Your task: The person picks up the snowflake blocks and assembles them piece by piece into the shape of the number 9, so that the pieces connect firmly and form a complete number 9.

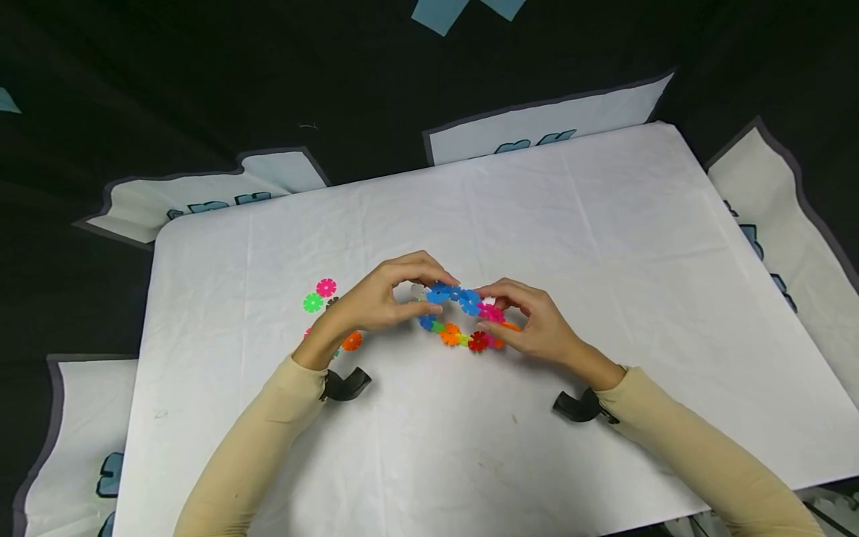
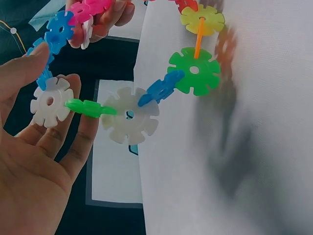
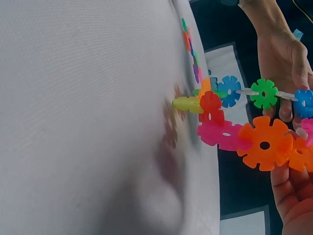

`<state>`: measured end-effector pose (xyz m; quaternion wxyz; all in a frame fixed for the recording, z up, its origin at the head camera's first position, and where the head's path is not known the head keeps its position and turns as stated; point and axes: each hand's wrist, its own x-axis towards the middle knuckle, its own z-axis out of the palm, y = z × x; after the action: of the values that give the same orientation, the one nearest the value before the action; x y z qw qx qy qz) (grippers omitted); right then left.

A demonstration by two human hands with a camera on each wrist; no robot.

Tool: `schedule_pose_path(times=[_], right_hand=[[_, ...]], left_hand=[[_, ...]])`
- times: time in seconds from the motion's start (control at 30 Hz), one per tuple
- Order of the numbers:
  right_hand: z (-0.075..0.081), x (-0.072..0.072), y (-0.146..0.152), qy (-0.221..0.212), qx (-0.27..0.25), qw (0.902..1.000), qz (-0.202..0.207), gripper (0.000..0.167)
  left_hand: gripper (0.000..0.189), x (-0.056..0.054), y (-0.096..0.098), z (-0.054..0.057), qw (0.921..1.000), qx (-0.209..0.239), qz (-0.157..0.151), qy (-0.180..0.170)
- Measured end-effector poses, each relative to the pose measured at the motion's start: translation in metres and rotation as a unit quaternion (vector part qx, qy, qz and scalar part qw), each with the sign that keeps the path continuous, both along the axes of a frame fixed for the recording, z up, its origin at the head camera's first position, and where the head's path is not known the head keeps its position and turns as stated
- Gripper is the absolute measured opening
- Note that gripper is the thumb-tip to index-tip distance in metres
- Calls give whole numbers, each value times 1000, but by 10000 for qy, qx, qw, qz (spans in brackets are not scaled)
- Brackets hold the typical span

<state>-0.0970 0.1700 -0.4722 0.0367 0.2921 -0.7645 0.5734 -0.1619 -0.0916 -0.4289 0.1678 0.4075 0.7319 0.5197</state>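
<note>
Above the table hangs a loop of interlocking plastic snowflake discs [image 1: 451, 334] in several colours, held between both hands. My left hand [image 1: 396, 294] pinches the loop near its blue discs [image 1: 439, 292]; in the left wrist view the thumb meets a blue disc while the fingers lie behind a white disc [image 2: 50, 102]. On the other side, my right hand [image 1: 537, 317] grips the loop around the pink disc [image 1: 492, 312] and orange discs [image 3: 264, 143]. A green disc [image 2: 194, 71] and a yellow disc [image 2: 202, 20] hang in the lower part.
Loose discs lie on the white-covered table [image 1: 644, 246] by the left forearm, among them a pink one [image 1: 326, 287], a green one [image 1: 312, 302] and an orange one [image 1: 352, 341]. The left wrist partly hides this group. Black straps [image 1: 347, 385] stick out from both wrists.
</note>
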Motion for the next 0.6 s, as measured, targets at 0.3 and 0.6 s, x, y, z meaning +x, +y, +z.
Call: schedule_pose_path(times=[0.3,0.6], right_hand=[[12,-1,-4,35,367,9953,-896,42],[-18,-10,10,-502,1004,9846,-1341,41]], left_hand=[[40,-19,10,-5,9952,-867,386,244],[26,-47,28,-26,9763,-2156,162,-111]])
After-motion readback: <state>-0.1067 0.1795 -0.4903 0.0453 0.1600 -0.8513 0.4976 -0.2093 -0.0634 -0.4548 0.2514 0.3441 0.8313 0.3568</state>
